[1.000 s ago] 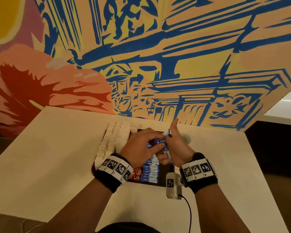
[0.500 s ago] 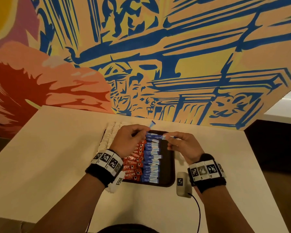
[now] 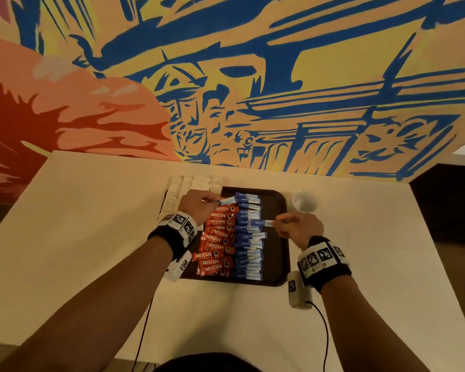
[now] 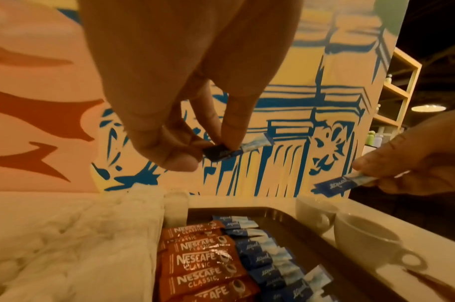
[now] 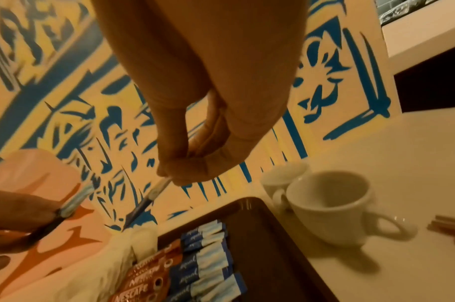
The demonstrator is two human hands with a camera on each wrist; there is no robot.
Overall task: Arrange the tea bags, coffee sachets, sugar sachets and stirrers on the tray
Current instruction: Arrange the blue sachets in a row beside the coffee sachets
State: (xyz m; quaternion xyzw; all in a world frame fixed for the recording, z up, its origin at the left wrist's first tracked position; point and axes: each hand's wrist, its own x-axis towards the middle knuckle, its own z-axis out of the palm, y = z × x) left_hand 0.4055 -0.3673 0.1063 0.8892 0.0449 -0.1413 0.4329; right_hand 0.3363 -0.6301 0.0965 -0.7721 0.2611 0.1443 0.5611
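Hands have parted: left hand (image 3: 196, 204) pinches one Equal sachet (image 3: 227, 201) at twelve o'clock, right hand (image 3: 298, 228) another (image 3: 261, 222), both awaiting placement.

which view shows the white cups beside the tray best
The right wrist view: both white cups stand large and unblocked beside the tray, handles visible. The left wrist view also shows both, lower and off to the side. The head view shows just one small rim.

Your left hand (image 3: 196, 206) pinched a small blue-and-white paper sachet (image 4: 236, 150) between thumb and forefinger; your right hand (image 3: 298, 226) pinched another blue-and-white sachet (image 3: 261, 223), both forearms extended forward.
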